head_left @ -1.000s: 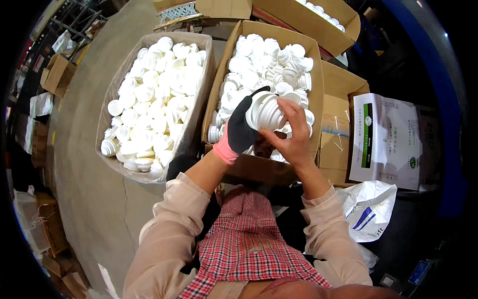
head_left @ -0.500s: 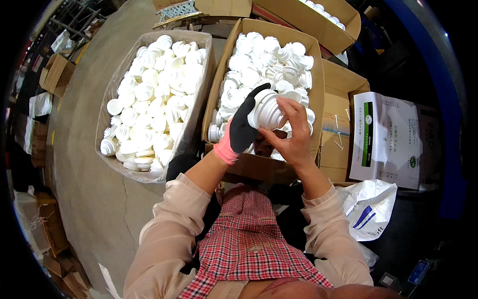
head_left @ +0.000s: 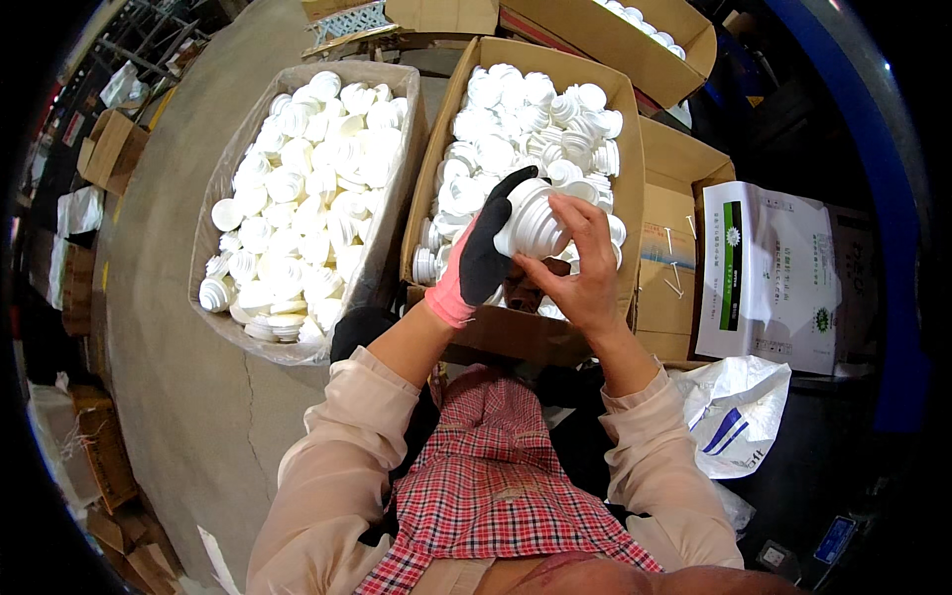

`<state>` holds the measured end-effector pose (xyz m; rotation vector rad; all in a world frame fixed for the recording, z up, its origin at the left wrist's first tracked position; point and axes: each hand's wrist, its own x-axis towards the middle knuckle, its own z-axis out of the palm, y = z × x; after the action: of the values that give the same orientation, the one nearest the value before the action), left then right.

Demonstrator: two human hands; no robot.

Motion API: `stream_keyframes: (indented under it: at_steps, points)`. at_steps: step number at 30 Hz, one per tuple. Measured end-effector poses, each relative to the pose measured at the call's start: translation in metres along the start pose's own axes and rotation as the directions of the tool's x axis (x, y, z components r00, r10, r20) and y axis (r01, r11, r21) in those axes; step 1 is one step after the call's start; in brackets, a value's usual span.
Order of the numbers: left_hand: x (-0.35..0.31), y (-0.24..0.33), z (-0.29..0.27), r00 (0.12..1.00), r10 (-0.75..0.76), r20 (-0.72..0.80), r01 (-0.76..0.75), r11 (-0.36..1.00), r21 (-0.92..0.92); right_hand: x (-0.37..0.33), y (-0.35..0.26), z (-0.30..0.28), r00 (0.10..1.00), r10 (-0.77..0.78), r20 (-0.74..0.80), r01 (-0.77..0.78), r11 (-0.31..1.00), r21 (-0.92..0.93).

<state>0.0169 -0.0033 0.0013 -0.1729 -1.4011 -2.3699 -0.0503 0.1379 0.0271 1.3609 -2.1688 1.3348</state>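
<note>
Both my hands hold one white ribbed plastic part (head_left: 534, 224), round and stepped like a bellows, above the near end of a cardboard box. My left hand (head_left: 481, 253), in a black and pink glove, is wrapped round its left side. The bare fingers and thumb of my right hand (head_left: 587, 266) grip its right end. Beneath and beyond my hands, the cardboard box (head_left: 638, 149) is filled with similar white ribbed parts (head_left: 496, 119). Some of these parts are hidden behind my hands.
Left of that box stands a plastic-lined box (head_left: 412, 129) heaped with white parts (head_left: 288, 188). An open carton (head_left: 662, 327) and a white printed sheet (head_left: 769, 278) lie to the right, with a crumpled white bag (head_left: 739, 412) nearer me. Another carton (head_left: 605, 45) is at the back.
My hands keep nearly the same place and grip. The white ribbed part looks slightly turned between them; nothing else has visibly moved.
</note>
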Motion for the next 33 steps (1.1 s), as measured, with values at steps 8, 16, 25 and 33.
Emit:
stream_keyframes:
  at_steps: [8,16,25,33]
  points:
    - [0.000,0.009,0.008,0.963,-0.260,0.067,0.262,0.965,-0.009,-0.003,0.023,0.007,0.932,0.362,0.012,-0.303,0.761,0.575]
    - [-0.011,-0.049,-0.004,0.963,-0.155,-0.221,0.267,0.674,0.689,-0.001,0.043,0.011,0.757,0.644,-0.110,-0.580,0.740,0.342]
    - [0.008,-0.011,-0.023,0.903,-0.424,-0.065,0.394,0.881,-0.262,-0.003,0.059,0.007,0.820,0.495,0.287,-0.534,0.483,0.694]
    - [0.001,-0.002,-0.028,0.850,-0.525,-0.034,0.486,0.809,-0.333,-0.007,0.044,0.003,0.935,0.141,0.325,-0.237,0.931,0.277]
